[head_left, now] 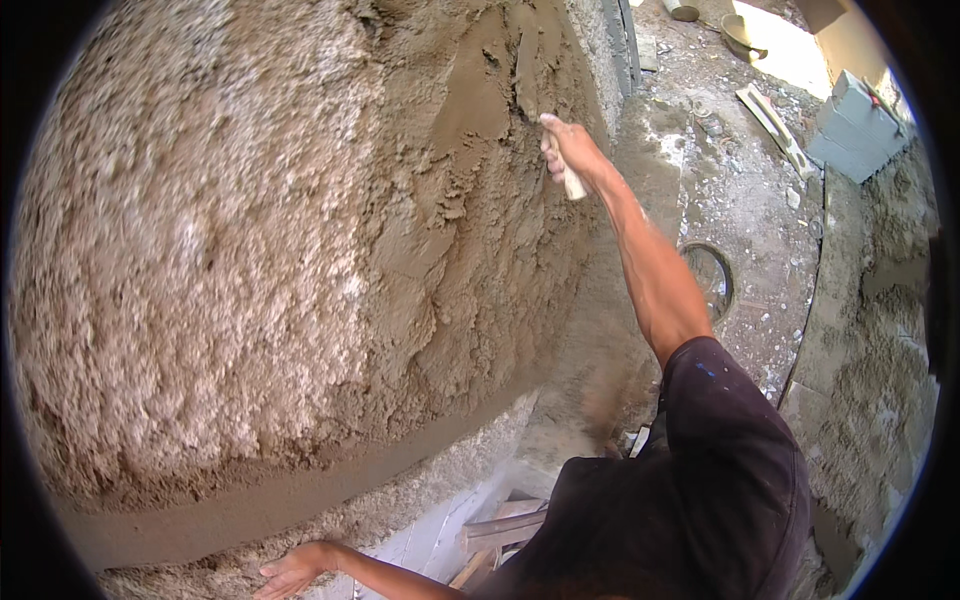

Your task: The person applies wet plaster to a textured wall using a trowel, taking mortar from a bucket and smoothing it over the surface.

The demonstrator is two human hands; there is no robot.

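My right hand (571, 155) is closed on the pale handle of a tool (573, 184), raised beside the upper right of the wall. Its working end is hard to make out against the wet brown mortar (470, 110). That mortar covers the right part of the wall, rough and lumpy with some smoother patches. The left part shows paler rough render (190, 230). My left hand (292, 567) is open at the lower edge, fingers apart, just below the smooth mortar band (230, 508) along the wall's bottom; whether it touches the surface I cannot tell.
A ring-shaped object (728, 280) lies on the debris-strewn floor (760, 350). Further off are a long pale tool (770, 125), a grey block (850, 125) and a bowl (740, 38). Wooden boards (500, 530) lie low by my body. Mortar-covered surfaces (880, 350) run along the right.
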